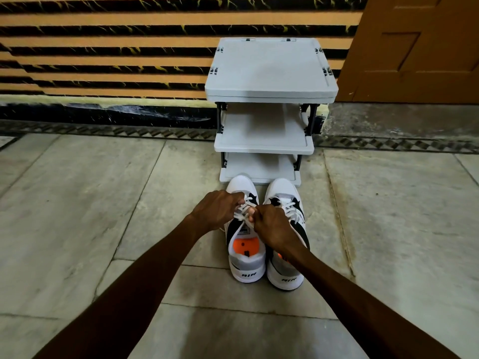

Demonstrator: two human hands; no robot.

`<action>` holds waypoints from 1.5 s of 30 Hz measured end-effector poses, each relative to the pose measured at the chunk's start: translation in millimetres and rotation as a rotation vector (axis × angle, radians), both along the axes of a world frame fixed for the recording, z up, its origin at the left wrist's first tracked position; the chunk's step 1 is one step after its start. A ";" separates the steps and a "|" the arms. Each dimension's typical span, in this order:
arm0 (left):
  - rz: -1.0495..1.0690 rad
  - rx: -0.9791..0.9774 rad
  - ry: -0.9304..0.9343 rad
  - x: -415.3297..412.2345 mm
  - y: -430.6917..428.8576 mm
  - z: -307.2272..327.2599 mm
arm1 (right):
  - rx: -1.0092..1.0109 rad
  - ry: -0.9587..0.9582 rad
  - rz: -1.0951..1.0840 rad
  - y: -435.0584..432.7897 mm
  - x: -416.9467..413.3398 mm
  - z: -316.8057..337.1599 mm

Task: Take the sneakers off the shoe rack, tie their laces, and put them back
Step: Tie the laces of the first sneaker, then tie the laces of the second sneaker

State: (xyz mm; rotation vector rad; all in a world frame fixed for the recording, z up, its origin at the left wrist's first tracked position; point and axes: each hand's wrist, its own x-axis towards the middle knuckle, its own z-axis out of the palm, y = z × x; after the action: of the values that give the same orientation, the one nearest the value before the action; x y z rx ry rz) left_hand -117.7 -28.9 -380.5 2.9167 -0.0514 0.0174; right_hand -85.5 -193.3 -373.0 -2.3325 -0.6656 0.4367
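Note:
Two white-and-black sneakers stand side by side on the stone floor, toes toward the rack. The left sneaker (246, 265) has an orange insole and "AIR" on its heel. The right sneaker (285, 275) sits beside it, its laces lying across the tongue. My left hand (216, 212) and my right hand (273, 228) both pinch the white laces (242, 212) of the left sneaker, fingers closed over its tongue. My right forearm crosses the right sneaker's opening. The grey three-shelf shoe rack (264, 146) stands just beyond the toes with nothing on its shelves.
The rack backs onto a wall of orange and black stripes (103, 47). A brown wooden door (420, 47) is at the upper right. Large grey stone tiles (77, 203) spread to both sides of the sneakers.

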 end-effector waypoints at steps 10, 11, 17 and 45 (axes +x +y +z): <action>0.361 -0.219 0.153 -14.4 -8.3 -2.1 | -0.070 -0.049 0.109 -1.3 -0.6 4.0; 0.380 -0.230 0.197 -16.9 -9.6 -0.7 | -0.145 -0.103 0.134 -0.1 -3.7 5.2; 0.345 -0.153 0.424 -26.7 -20.2 13.2 | -0.467 -0.306 0.236 0.1 -15.8 10.0; 0.467 0.134 0.118 -48.3 -22.5 23.4 | -0.103 -0.323 0.116 14.7 -17.8 9.5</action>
State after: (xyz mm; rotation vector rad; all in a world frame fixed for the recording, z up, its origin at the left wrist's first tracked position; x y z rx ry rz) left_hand -166.1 -51.4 -357.1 2.9814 0.6694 -0.0837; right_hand -103.3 -178.5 -363.6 -2.4958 -0.9544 0.1469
